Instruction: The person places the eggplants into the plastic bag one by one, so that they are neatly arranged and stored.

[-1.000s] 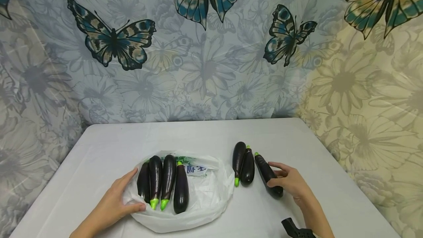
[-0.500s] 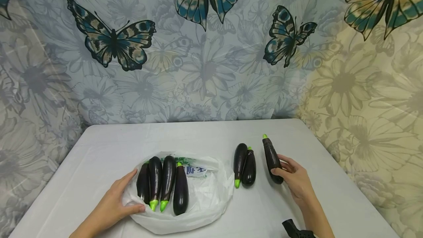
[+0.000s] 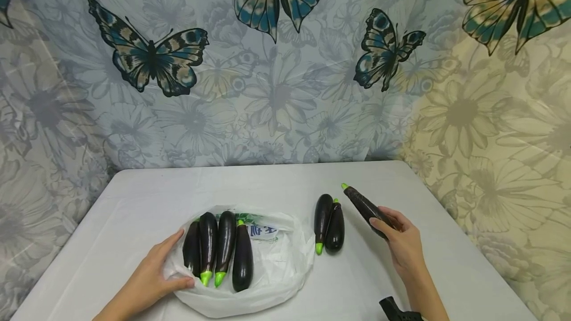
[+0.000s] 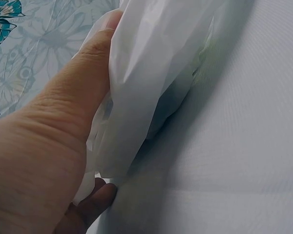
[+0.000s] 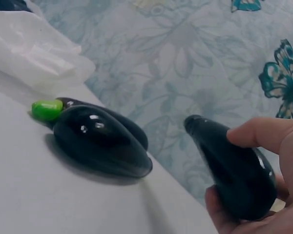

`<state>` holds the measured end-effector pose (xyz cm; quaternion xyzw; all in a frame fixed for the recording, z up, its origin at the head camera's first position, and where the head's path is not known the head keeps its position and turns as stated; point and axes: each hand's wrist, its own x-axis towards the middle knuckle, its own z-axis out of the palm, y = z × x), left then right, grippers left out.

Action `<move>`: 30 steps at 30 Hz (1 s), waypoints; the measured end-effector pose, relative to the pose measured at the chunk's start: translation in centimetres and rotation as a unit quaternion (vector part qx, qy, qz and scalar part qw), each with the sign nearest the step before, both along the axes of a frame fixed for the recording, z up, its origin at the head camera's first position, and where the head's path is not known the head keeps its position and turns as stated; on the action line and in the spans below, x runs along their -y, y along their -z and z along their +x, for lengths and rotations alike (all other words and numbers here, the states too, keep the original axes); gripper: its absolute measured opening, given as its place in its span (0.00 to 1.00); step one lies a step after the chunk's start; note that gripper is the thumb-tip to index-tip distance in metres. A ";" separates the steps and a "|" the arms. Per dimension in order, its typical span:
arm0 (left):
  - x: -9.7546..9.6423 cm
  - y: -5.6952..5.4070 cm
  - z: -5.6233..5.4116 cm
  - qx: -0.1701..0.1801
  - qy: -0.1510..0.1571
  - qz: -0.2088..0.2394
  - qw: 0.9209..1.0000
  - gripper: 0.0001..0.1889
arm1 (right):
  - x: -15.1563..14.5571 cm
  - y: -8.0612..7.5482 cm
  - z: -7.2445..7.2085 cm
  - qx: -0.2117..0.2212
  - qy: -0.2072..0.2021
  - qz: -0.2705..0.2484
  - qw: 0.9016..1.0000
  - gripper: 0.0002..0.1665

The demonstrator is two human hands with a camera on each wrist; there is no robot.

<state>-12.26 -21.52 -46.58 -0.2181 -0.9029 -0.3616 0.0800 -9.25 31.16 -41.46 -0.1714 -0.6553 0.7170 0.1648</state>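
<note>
My right hand [image 3: 403,241] grips an eggplant [image 3: 363,205] by its thick end, green stem pointing up and left; the right wrist view shows the thumb on top and fingers beneath the dark eggplant [image 5: 234,170]. Beside it on the table lie two more eggplants [image 3: 323,217], side by side. My left hand [image 3: 149,276] holds the left edge of a white plastic bag [image 3: 281,271]. In the left wrist view the thumb lies against the bag [image 4: 136,97], with fingertips low behind it. Several eggplants [image 3: 243,256] rest in a row in the bag's open mouth.
A white-covered table [image 3: 147,197] carries everything, its back edge near a wall covering [image 3: 276,113] printed with flowers and butterflies. A black strap-like piece [image 3: 397,310] is at my right wrist.
My right hand has lifted the eggplant off the table, away from the other two, then tilted it so its stem swings left. The left hand stays at the bag.
</note>
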 end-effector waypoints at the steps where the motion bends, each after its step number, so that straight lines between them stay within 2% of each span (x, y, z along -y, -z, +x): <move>1: 0.0 0.0 0.0 0.002 0.000 -0.002 1.000 0.58 | 0.0 0.0 0.0 -0.006 0.006 0.002 1.000 0.31; 5: 0.1 0.1 0.0 0.007 0.000 -0.006 1.000 0.58 | 0.2 -0.2 0.0 -0.037 0.019 -0.006 0.999 0.32; 8: 0.1 0.1 0.0 0.009 0.001 -0.005 1.000 0.58 | 0.2 -0.5 0.1 -0.074 0.027 -0.044 0.996 0.31; 12: 0.1 0.1 0.0 0.006 0.003 -0.001 1.000 0.58 | 0.2 -0.8 0.2 -0.127 0.043 -0.127 0.983 0.28; 15: 0.0 0.0 0.0 0.005 0.004 0.000 1.000 0.59 | 0.2 -0.9 0.2 -0.153 0.056 -0.168 0.972 0.26; 18: -0.1 -0.1 0.0 0.004 0.004 0.000 1.000 0.59 | 0.1 -0.8 0.3 -0.158 0.062 -0.173 0.970 0.27; 30: 0.0 -0.1 0.0 0.005 0.006 -0.006 1.000 0.58 | 0.3 -0.7 0.2 -0.141 0.070 -0.153 0.975 0.31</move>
